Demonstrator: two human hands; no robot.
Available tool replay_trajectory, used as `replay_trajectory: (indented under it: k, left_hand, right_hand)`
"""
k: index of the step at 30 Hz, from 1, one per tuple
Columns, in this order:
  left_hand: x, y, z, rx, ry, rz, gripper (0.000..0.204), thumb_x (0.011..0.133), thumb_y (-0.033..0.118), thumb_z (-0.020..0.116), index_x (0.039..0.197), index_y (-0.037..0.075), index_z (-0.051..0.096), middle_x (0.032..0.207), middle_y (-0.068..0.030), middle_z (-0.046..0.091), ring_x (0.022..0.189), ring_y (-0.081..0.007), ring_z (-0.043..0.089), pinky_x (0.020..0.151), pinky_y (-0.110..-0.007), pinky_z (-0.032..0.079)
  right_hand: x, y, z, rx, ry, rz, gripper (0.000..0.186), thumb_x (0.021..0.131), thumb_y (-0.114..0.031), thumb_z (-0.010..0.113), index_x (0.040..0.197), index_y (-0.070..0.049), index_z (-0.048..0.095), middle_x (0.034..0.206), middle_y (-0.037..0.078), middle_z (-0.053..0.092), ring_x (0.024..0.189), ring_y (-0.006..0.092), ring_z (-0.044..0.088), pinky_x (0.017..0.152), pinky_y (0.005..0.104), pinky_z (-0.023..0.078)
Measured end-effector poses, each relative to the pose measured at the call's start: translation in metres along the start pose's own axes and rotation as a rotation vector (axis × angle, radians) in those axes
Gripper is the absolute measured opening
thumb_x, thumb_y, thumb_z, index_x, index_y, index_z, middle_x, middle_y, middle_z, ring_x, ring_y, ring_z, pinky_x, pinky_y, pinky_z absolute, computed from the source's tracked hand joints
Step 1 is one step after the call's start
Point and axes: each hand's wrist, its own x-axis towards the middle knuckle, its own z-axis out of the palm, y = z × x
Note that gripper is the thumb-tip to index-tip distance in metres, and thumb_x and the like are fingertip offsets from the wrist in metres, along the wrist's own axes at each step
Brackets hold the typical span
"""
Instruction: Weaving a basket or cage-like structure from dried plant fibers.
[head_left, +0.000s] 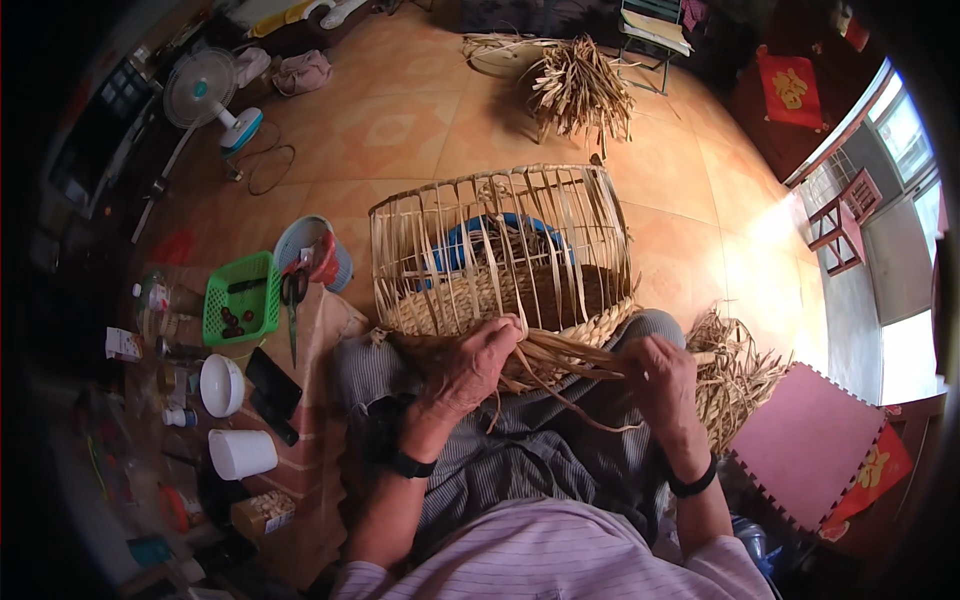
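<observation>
The basket [430, 312] lies just beyond both hands, nearer the left hand [478, 362], which pinches straw strands [570, 355] running crosswise to the right hand [660, 385], its fingers curled round them.

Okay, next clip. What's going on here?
A seated person is handling a partly woven tan straw basket at their knees. The bare left hand pinches long, flat tan straw strands at the basket's near edge; the bare right hand grips them further right. Part of the basket is closely braided, part open lattice. A loose tan straw heap lies beside the right knee.
</observation>
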Motion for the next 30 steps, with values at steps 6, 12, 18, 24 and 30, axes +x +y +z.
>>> replay_trajectory:
  k: [6, 12, 18, 24, 30]
  left_hand:
    - [0.009, 0.010, -0.014, 0.148, -0.130, -0.034, 0.016, 0.106, -0.001, 0.062, 0.121, 0.003, 0.065, 0.115, -0.0179, 0.073, 0.108, -0.0383, 0.076, 0.090, -0.042, 0.063]
    - [0.025, 0.017, -0.015, -0.097, -0.039, -0.145, 0.028, 0.104, 0.001, 0.070, 0.132, 0.004, 0.071, 0.110, -0.0196, 0.080, 0.104, -0.0372, 0.080, 0.084, -0.043, 0.064]
    - [0.038, 0.010, -0.027, -0.191, -0.187, -0.305, 0.022, 0.103, 0.010, 0.076, 0.123, 0.008, 0.085, 0.102, -0.0156, 0.084, 0.094, -0.0276, 0.082, 0.083, -0.037, 0.062]
    - [0.045, -0.004, -0.028, -0.207, -0.277, -0.370, 0.024, 0.100, 0.009, 0.078, 0.123, 0.007, 0.085, 0.097, -0.0142, 0.084, 0.088, -0.0203, 0.080, 0.081, -0.035, 0.062]
    - [0.043, -0.003, -0.025, -0.262, -0.259, -0.416, 0.024, 0.099, 0.006, 0.078, 0.121, 0.006, 0.086, 0.092, -0.0085, 0.083, 0.084, -0.0099, 0.074, 0.078, -0.030, 0.059]
  right_hand:
    - [0.032, -0.003, 0.004, -0.152, 0.142, 0.005, 0.019, 0.086, -0.013, 0.086, 0.099, -0.010, 0.072, 0.098, 0.007, 0.071, 0.095, 0.0324, 0.069, 0.085, 0.0465, 0.058]
    - [0.013, -0.064, 0.010, 0.037, -0.089, 0.026, 0.035, 0.085, -0.022, 0.093, 0.109, -0.006, 0.072, 0.106, 0.012, 0.070, 0.098, 0.0358, 0.069, 0.084, 0.0484, 0.057]
    - [0.000, -0.061, 0.049, 0.088, -0.132, 0.039, 0.041, 0.095, -0.026, 0.086, 0.122, -0.004, 0.064, 0.091, 0.015, 0.071, 0.086, 0.0398, 0.073, 0.074, 0.0507, 0.058]
    - [-0.024, -0.060, 0.066, 0.370, -0.312, 0.058, 0.023, 0.103, -0.010, 0.075, 0.111, -0.003, 0.056, 0.071, 0.024, 0.066, 0.069, 0.0498, 0.070, 0.055, 0.0559, 0.052]
    - [-0.033, -0.087, 0.069, 0.575, -0.369, 0.191, 0.021, 0.111, -0.017, 0.070, 0.102, -0.004, 0.057, 0.070, 0.023, 0.064, 0.068, 0.0480, 0.067, 0.059, 0.0522, 0.052]
